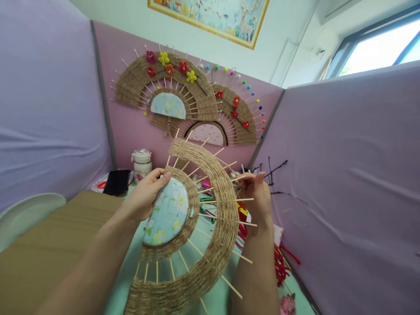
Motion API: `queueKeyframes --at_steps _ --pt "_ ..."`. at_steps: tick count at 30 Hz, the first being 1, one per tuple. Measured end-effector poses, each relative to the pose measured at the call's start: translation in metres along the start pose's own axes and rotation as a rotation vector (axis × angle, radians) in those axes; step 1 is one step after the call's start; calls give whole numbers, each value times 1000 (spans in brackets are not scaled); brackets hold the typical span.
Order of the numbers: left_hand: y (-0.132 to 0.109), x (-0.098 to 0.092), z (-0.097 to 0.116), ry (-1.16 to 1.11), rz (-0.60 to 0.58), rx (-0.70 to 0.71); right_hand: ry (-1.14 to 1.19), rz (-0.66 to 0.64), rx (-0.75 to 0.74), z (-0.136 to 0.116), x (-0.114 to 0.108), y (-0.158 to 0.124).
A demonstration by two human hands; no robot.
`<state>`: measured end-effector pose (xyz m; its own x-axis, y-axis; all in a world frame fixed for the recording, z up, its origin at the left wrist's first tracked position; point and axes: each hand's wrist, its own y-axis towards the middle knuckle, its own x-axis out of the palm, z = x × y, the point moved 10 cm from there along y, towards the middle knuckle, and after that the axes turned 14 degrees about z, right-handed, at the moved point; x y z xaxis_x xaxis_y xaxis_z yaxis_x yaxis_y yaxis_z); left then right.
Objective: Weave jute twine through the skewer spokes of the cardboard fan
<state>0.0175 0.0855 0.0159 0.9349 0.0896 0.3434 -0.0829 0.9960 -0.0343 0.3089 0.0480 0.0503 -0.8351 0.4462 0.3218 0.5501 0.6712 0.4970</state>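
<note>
A fan woven from brown twine over thin wooden sticks [226, 210] is held up in front of me, tilted so its straight side faces left. Its half-round centre is covered in light blue flowered fabric [169, 214]. My left hand [147, 194] grips the inner part near the top, thumb on the front face. At the outer rim on the right, my right hand [256, 197] has its fingers closed around the tip of one protruding stick [239, 178]. Bare sticks show between the two woven bands and beyond the outer one.
Two finished-looking fans [203, 98] with felt flowers hang on the pink panel. A white jar [142, 164] and a black flat object [117, 181] stand behind my left arm. Cardboard [59, 245] lies left; red pipe cleaners [281, 267] and dark twigs [272, 173] lie right.
</note>
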Motion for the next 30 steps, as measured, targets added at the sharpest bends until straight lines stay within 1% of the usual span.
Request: queueKeyframes --at_steps 2,4,9,16,21,24,30 --pt "-1 0 1 -20 12 -11 29 -106 54 4 12 -5" --pt "-1 0 1 -31 24 -18 61 -162 97 7 19 -9" --pt "-1 -2 3 -48 56 5 111 -108 141 15 12 -4" --pt "1 -2 1 -68 67 6 23 -102 186 20 10 -6" --pt "1 2 -3 -67 51 -15 -82 -77 224 27 5 -6" --pt "-1 7 -9 -55 -9 -67 -94 -64 251 30 4 -5" --pt "-13 24 -27 43 -276 -221 -74 -44 285 32 4 -5"
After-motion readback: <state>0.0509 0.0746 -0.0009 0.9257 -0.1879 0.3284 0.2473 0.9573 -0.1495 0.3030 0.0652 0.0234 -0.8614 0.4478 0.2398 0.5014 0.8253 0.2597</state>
